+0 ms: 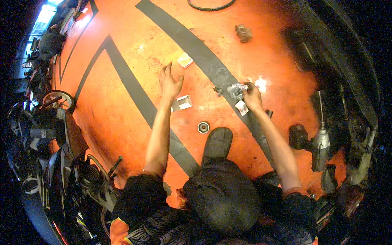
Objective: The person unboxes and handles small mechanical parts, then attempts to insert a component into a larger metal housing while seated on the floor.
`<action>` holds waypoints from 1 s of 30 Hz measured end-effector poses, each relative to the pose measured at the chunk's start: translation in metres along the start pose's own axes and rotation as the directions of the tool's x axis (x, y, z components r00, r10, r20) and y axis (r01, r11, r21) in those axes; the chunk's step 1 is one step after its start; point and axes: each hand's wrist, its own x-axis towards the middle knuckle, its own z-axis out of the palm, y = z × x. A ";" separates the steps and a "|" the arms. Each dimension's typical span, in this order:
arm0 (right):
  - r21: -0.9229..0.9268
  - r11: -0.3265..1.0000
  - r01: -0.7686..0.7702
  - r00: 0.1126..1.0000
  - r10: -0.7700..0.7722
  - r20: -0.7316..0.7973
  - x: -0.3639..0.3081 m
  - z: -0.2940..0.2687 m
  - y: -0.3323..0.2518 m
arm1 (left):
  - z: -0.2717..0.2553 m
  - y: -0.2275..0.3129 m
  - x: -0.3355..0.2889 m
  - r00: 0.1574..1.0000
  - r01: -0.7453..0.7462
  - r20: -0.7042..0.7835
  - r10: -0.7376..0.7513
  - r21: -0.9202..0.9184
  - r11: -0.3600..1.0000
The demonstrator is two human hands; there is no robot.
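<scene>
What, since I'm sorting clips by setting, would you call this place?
Probably a vehicle repair workshop: what looks like a motorbike at left, a power tool at right, and a dark loop, perhaps a belt, on the orange floor.

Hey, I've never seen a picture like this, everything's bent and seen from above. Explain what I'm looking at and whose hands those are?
There is no robot here, just a person's two bare hands. The single picture comes from a wide camera worn on that person's head, looking down; its lens bends straight edges near the rim.

The left hand is spread and seems to hold nothing. The right hand grips what looks like a crumpled wrapper.

On the orange floor with dark stripes lie an open box, a small pale box, a metal ring and a lumpy part. A power tool is at the right.
</scene>
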 end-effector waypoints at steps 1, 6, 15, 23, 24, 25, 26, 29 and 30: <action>-0.021 0.999 0.048 0.998 -0.048 -0.026 -0.002 -0.007 0.001 | 0.015 0.003 0.017 0.998 -0.027 0.063 0.025 0.044 0.999; -0.063 0.998 0.012 0.997 -0.017 -0.071 -0.018 -0.013 -0.005 | 0.054 -0.030 0.076 0.971 -0.121 0.223 0.089 0.134 0.984; 0.115 0.992 -0.042 0.996 0.051 -0.076 -0.046 -0.034 -0.015 | 0.027 0.027 0.038 0.987 -0.080 0.134 0.091 -0.083 0.993; 0.489 0.862 -0.132 0.895 -0.109 0.433 -0.076 0.020 -0.085 | -0.038 0.130 -0.096 0.890 -0.069 0.414 0.189 -0.289 0.955; 0.368 0.929 0.037 0.908 -0.185 0.375 -0.079 0.031 -0.084 | -0.039 0.132 -0.103 0.896 -0.053 0.412 0.163 -0.265 0.963; 0.457 0.889 -0.040 0.898 -0.169 0.407 -0.082 0.040 -0.079 | -0.040 0.133 -0.107 0.902 -0.038 0.410 0.138 -0.243 0.969; 0.484 0.871 -0.084 0.882 -0.161 0.444 -0.084 0.042 -0.080 | -0.041 0.126 -0.112 0.876 0.132 0.481 0.018 -0.276 0.952; 0.561 0.801 -0.211 0.812 -0.176 0.557 -0.087 0.041 -0.084 | -0.039 0.111 -0.121 0.898 0.047 0.424 0.118 -0.359 0.932; 0.559 0.793 -0.245 0.817 -0.141 0.558 -0.088 0.040 -0.082 | -0.037 0.110 -0.123 0.904 -0.014 0.392 0.170 -0.369 0.929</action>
